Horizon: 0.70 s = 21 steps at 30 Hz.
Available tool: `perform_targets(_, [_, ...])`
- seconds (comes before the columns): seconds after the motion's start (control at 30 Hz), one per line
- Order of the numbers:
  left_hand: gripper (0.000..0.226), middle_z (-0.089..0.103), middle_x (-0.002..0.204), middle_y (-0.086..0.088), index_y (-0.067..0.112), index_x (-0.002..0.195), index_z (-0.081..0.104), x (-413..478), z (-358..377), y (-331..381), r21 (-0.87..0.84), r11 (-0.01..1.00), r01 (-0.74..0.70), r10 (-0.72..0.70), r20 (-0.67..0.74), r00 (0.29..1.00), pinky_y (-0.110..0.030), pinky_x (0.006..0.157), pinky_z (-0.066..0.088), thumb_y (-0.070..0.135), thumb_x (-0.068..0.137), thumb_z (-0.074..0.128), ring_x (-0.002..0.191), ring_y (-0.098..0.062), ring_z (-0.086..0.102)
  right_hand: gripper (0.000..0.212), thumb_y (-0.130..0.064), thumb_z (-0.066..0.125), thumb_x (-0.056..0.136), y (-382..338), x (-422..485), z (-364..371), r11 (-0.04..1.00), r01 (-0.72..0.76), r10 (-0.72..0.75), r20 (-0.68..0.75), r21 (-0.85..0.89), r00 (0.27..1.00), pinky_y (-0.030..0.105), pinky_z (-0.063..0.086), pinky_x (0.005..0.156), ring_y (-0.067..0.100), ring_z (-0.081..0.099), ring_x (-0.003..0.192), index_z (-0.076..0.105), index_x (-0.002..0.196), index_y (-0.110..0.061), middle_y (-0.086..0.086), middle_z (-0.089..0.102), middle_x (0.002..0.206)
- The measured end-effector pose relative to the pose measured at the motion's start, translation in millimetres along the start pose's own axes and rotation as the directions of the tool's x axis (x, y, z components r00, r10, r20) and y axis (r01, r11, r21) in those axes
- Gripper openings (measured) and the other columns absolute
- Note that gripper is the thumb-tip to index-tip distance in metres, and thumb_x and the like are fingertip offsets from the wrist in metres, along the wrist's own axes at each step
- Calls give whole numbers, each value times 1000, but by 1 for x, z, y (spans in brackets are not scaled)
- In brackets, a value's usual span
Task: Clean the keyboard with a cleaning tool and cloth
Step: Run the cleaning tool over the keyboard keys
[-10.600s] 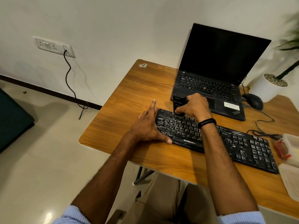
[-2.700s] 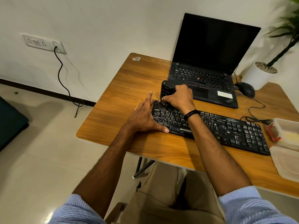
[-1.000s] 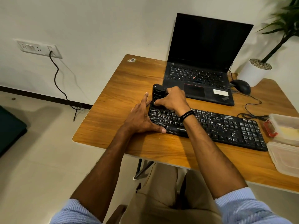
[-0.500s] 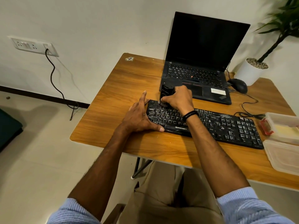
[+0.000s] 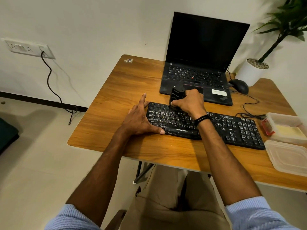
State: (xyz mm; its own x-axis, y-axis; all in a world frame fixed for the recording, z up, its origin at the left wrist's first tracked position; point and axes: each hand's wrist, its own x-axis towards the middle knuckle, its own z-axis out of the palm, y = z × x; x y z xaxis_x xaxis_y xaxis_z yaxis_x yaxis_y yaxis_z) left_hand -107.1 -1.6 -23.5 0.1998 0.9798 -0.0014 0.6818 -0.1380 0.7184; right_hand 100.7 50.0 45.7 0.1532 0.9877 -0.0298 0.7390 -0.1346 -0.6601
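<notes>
Wooden bench (image 5: 106,113) fills centre-right of frame, rounded corners, small sticker (image 5: 128,60) at its upper-left corner. Black laptop (image 5: 196,75) open at upper centre, screen dark, white label (image 5: 219,92) on palm rest at right. Black mouse (image 5: 239,86) just right of laptop; thin black wire (image 5: 249,103) loops on bench below it. White pot (image 5: 250,73) w/ pebbles & green plant at upper right. Right edge: clear plastic box (image 5: 285,128) w/ smth pale yellow inside, red item (image 5: 266,127) at its left end; 2nd clear plastic piece (image 5: 289,156), box or lid, just below. Upper left: white wall socket plate (image 5: 28,48), black cable (image 5: 49,80) plugged in, hanging to pale floor. Dark obj (image 5: 6,131) at left edge, cut off.
</notes>
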Motion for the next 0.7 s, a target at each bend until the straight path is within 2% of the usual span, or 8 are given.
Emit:
perform_targets(0.1, [169,33,166,-3,25,161,-14,1,-1,1,2,1000,-2,2,9,1000,-62,124,16,83,38,85,152,-27,28,37,-22,86,74,1,-4,-1,1000,-9,10,-26,15,1000,12,48,52,6,61,73,69,105,-11,-4,66,89])
perform_targets(0.2, [169,33,166,-3,26,161,-14,0,-1,0,-5,1000,3,-3,3,1000,-62,124,15,85,37,84,152,-27,28,35,-24,88,70,3,-4,-1,999,1,-2,30,54,1000,18,54,61,7,64,79,69,99,-15,-5,68,92])
perform_targets(0.27, [170,33,165,-2,26,161,-14,1,-1,0,-2,1000,3,-3,7,1000,-63,124,16,87,35,82,152,-27,28,30,-23,88,70,4,-5,-1,996,-12,7,61,93,998,23,57,65,5,63,74,66,91,-19,-8,64,84])
perform_targets(0.37, [171,32,166,-2,26,161,-15,0,-1,0,-7,1000,5,-4,12,1000,-63,124,14,88,34,81,153,-27,27,23,-22,85,73,5,0,-4,998,10,-3,-111,63,994,25,57,65,8,63,73,63,78,-21,-6,64,77])
perform_targets(0.43, [171,31,166,-2,25,161,-15,0,-2,0,-8,1000,9,-9,17,1000,-63,124,13,89,34,80,153,-27,27,26,-22,86,71,9,3,-4,980,-28,51,-111,199,993,25,58,66,8,65,78,61,76,-22,-6,67,82])
perform_targets(0.53, [171,31,167,-2,24,161,-15,0,-1,0,1,1000,4,-4,22,1000,-62,124,13,88,35,80,153,-27,27,32,-14,90,64,18,5,-4,857,-115,143,-17,501,990,35,62,75,12,73,84,69,87,-19,-1,75,90])
perform_targets(0.6, [170,30,167,-2,24,161,-14,0,-1,0,2,1000,6,-6,24,1000,-62,124,13,88,35,80,153,-27,26,31,-7,88,66,22,2,-5,809,-125,142,16,575,990,35,62,76,16,74,86,68,87,-16,2,75,92])
perform_targets(0.7, [170,30,167,-2,25,162,-13,0,-1,0,5,1000,12,-12,21,1000,-64,124,14,90,34,78,153,-28,26,32,-4,85,71,22,-5,-3,807,-98,84,52,582,995,23,58,66,17,72,88,65,94,-14,3,72,96])
